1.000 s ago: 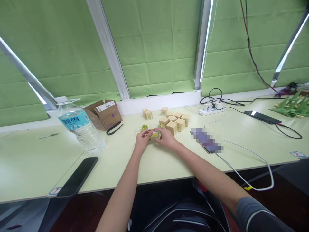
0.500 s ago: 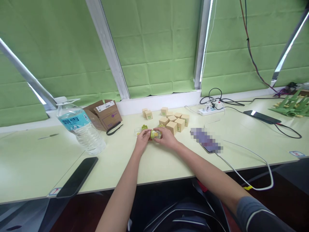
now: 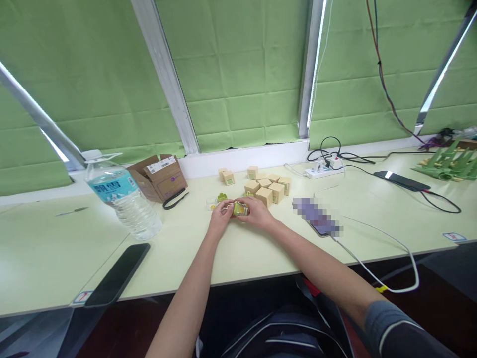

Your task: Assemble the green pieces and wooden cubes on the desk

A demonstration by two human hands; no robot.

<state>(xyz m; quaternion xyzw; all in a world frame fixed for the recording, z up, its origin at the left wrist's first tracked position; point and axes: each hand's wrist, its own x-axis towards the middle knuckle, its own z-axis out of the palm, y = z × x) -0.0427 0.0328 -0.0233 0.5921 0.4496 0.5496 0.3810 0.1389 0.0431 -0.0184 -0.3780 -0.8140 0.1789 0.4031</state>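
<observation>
Both my hands meet on the pale green desk (image 3: 261,248) around a small yellow-green item (image 3: 240,209). My left hand (image 3: 220,219) pinches its left end, and my right hand (image 3: 256,212) grips its right side. Much of the item is hidden by my fingers. Just behind it lie a small green piece (image 3: 222,197) and a clear wrapper (image 3: 211,203). A cluster of several small tan cardboard boxes (image 3: 269,186) stands right beyond my right hand.
A water bottle (image 3: 121,196) stands left, with an open brown carton (image 3: 160,176) behind it. A black phone (image 3: 117,274) lies near the front edge. To the right are a blurred phone on a white cable (image 3: 376,233), a power strip (image 3: 320,171), another phone (image 3: 401,181) and green parts (image 3: 449,166).
My hands stay in place, turning the small yellow-green item slightly between the fingers. The view has shifted a little.
</observation>
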